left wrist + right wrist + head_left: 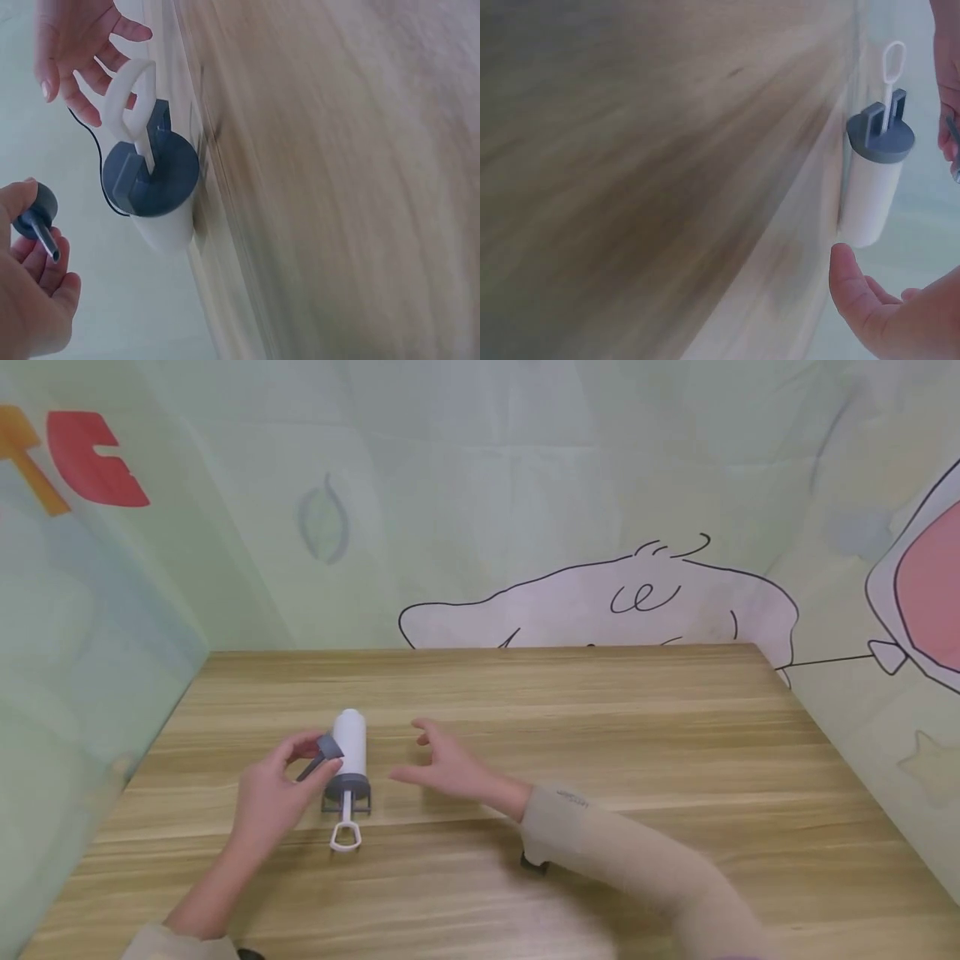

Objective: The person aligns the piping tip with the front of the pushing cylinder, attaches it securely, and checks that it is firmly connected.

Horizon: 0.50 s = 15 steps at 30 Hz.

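A large syringe-like press lies on its side on the table. It has a white barrel, a dark grey cap with two finger grips, and a white plunger with a loop handle towards me. At its left, my left hand pinches a dark grey funnel-shaped nozzle between thumb and fingers. In the head view the nozzle overlaps the barrel's left edge. My right hand hovers to the right of the barrel, fingers spread and holding nothing. The right wrist view shows its thumb close to the barrel's front end.
The wood-grain table reaches back to a pale printed cloth backdrop, which also rises along both sides. Both forearms come in from the front edge, the right sleeve stretching across the table's right half.
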Motion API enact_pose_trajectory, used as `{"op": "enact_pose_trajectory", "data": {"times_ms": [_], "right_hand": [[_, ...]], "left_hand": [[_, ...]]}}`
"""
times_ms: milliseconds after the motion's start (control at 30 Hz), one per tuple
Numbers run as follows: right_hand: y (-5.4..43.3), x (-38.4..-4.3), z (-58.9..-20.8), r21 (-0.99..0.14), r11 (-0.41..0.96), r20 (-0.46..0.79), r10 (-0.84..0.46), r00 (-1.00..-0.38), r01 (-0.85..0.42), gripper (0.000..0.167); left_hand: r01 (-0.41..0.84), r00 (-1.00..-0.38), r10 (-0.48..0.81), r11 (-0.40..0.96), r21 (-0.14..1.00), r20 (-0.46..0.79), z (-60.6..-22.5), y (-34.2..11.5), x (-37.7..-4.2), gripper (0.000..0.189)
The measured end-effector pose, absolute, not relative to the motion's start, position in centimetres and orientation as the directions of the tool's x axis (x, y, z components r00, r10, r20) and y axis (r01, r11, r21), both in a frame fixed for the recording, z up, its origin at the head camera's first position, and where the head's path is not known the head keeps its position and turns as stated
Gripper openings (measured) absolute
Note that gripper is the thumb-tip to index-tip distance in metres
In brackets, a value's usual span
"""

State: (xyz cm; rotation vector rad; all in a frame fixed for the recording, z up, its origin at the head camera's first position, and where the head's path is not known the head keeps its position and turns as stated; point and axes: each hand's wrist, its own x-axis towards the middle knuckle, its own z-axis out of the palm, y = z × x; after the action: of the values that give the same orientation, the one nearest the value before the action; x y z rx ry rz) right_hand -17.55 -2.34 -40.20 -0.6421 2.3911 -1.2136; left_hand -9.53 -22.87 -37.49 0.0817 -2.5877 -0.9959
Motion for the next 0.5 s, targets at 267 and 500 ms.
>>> {"op": "enact_pose_trajectory", "data": {"times_ms": [267, 500], "right_hand": [[-4.7, -17.6, -40.6, -0.813, 0.529, -0.118, -0.560, -0.820, -0.244, 0.091], [-6.6, -17.6, -40.4, -0.798, 0.549, -0.098, -0.526, -0.845, -0.249, 0.095]], "left_hand": [[0.046, -0.910, -0.233, 0.767, 0.640, 0.344, -37.9, -24.4, -9.4, 0.042], [-0.008, -0.901, -0.287, 0.762, 0.647, 0.326, -38.2, -25.6, -9.2, 0.043]]}}
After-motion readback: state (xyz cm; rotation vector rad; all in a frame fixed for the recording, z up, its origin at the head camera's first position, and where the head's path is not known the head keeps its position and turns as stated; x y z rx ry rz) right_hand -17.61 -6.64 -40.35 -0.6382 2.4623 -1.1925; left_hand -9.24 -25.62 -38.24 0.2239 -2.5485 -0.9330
